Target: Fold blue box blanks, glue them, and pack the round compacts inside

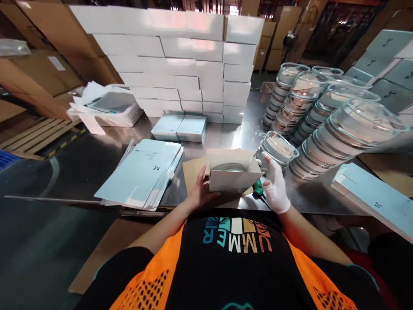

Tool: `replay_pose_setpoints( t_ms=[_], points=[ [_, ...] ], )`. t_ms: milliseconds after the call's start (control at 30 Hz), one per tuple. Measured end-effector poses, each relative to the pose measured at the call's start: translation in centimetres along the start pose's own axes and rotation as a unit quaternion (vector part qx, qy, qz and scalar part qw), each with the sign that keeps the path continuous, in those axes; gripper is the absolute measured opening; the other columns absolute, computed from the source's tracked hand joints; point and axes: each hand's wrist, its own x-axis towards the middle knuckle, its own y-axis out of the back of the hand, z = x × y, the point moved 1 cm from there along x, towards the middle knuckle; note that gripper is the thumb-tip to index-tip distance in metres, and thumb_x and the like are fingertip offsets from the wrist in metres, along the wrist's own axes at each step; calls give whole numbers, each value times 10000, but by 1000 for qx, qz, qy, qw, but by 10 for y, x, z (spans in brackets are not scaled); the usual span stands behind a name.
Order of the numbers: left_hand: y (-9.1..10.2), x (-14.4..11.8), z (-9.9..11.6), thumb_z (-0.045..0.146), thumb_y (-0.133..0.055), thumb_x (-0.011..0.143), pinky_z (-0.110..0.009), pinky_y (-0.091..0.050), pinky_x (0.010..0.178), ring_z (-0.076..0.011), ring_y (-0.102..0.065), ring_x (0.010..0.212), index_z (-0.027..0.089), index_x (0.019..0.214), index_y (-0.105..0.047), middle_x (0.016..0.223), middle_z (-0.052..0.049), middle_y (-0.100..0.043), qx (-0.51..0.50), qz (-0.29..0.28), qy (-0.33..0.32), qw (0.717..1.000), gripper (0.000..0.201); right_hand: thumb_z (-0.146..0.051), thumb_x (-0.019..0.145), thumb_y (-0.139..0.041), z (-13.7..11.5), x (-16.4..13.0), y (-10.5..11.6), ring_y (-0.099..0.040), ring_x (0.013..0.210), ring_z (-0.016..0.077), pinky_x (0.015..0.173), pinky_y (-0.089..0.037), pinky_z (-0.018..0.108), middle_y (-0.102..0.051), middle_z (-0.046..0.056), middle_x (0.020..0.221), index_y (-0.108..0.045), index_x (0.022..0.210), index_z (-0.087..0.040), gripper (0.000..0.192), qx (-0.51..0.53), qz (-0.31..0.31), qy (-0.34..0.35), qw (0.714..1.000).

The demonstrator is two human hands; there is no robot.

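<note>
Cardboard box gripped by bare left hand and gloved right hand. Flattened blue cartons just left, stacked glass dishes crowding right, white boxes walled behind.

White boxes stacked behind flat blue cartons

You are working under bright overhead light that washes out the stacked wall of glossy white cardboard boxes and throws a hard glare streak down the polished steel table. The clear glass lidded dishes sparkle with reflections. Your view bends strongly at the edges, stays dim in the far background, and is slightly soft throughout.
</note>
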Motion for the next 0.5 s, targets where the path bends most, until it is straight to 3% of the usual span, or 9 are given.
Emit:
replay_pose_setpoints(
  t_ms=[67,133,200,267,333,367,500],
  points=[
    [-2,5,17,602,-1053,628,-568,-568,1165,-399,-661,1357,272,1404,-689,1398,-170,-699,18,15,-75,997,918,-993,864,-630,14,-16,-16,-540,1586,404,1216,-566,554,-548,162,1704,-556,1642,-316,1034,9,-11,-1,1000],
    [-5,11,35,711,-973,717,-547,-577,1140,-380,-683,1291,250,1200,-775,1275,-155,-741,65,9,-156,986,697,-1024,825,-632,15,-16,-36,-626,1481,403,1183,-581,529,-660,179,1574,-700,1484,-260,1011,37,-31,-17,999],
    [-9,16,47,766,-853,840,-497,-610,1040,-337,-718,1145,229,1028,-785,1114,-128,-756,96,10,-208,973,573,-961,900,-610,10,-6,-55,-710,1312,364,1143,-592,505,-763,166,1389,-766,1346,-225,875,72,-20,-65,995],
    [-11,18,51,792,-754,919,-441,-617,963,-298,-730,1079,220,1081,-767,1115,-117,-754,94,66,-239,964,595,-760,984,-650,3,7,-70,-734,1191,315,1123,-590,482,-800,133,1273,-758,1303,-214,642,80,34,-109,990],
    [-11,17,48,848,-729,904,-431,-613,990,-289,-738,1129,227,1258,-726,1229,-124,-751,98,115,-253,956,715,-536,964,-702,0,18,-81,-722,1206,287,1150,-569,464,-788,118,1321,-710,1337,-217,491,66,93,-110,987],
    [-10,16,45,875,-739,875,-449,-606,1040,-289,-740,1146,234,1306,-709,1245,-120,-754,115,114,-256,953,772,-458,939,-707,0,21,-83,-711,1245,279,1170,-556,454,-770,117,1376,-683,1365,-224,487,61,108,-95,988],
    [9,12,41,835,-830,827,-548,-522,1231,-284,-758,1083,244,1175,-768,1044,-60,-778,202,34,-263,943,689,-396,1005,-599,5,31,-70,-698,1288,251,1153,-569,421,-719,117,1494,-631,1446,-248,466,23,63,-24,997]
  ],
)
